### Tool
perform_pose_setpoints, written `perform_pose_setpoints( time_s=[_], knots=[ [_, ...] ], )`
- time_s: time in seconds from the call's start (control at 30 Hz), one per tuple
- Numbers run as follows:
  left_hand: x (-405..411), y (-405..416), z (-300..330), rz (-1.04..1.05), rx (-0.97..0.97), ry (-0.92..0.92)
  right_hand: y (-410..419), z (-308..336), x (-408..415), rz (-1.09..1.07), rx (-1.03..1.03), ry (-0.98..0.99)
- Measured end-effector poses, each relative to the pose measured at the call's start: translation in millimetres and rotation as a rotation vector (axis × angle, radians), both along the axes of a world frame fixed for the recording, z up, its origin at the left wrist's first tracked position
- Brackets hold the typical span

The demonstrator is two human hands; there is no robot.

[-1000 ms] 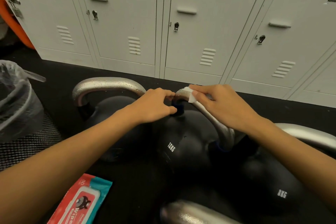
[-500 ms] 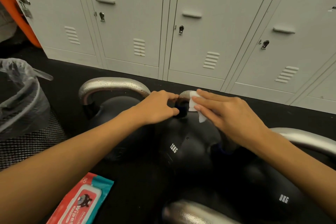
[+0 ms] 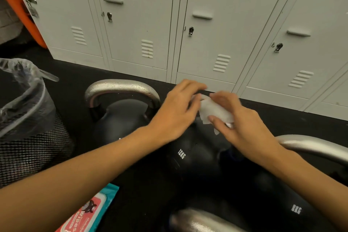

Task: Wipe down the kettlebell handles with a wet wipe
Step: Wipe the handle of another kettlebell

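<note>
Several black kettlebells with silver handles stand on the dark floor. The middle one (image 3: 190, 158) is marked 12KG, and both my hands hide its handle. My right hand (image 3: 243, 124) pinches a crumpled white wet wipe (image 3: 214, 112) above it. My left hand (image 3: 177, 111) is blurred, its fingers spread and touching the wipe's left edge. Left of it another kettlebell shows a wet silver handle (image 3: 120, 86). An 8KG kettlebell (image 3: 293, 207) sits at the lower right, with its handle (image 3: 312, 145) behind my right forearm.
A black mesh bin (image 3: 32, 143) lined with a plastic bag stands at the left. A red and teal pack of wipes (image 3: 88, 214) lies by the bottom edge. Another silver handle (image 3: 199, 220) shows at the bottom. Grey lockers (image 3: 207, 34) line the wall behind.
My right hand has lifted the wipe off the 12KG handle and holds it loosely. My left hand let go of the handle end and rose to the wipe. The view tilted up slightly.
</note>
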State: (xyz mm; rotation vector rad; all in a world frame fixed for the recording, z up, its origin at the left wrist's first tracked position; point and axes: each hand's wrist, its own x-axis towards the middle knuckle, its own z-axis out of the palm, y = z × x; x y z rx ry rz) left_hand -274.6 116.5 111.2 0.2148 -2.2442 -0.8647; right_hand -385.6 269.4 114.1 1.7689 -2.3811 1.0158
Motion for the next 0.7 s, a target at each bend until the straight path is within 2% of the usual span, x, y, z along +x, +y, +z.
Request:
perform_pose_setpoints(
  time_s=[0.13,0.3,0.37,0.5,0.7],
  knots=[
    [-4,31,-4,-0.178,-0.191,0.013,0,4,2,-0.043,-0.151,-0.308],
    [-7,40,-19,-0.128,-0.391,-0.092,9,8,0,-0.049,-0.270,-0.698],
    [-9,41,-21,-0.095,-0.401,-0.116,13,8,0,-0.106,-0.247,-0.704],
    [-13,42,-18,-0.012,-0.161,-0.059,15,6,5,-0.119,-0.209,-0.695],
    [-22,21,-17,0.036,-0.020,-0.096,11,2,1,-0.155,-0.127,-0.609]
  ],
)
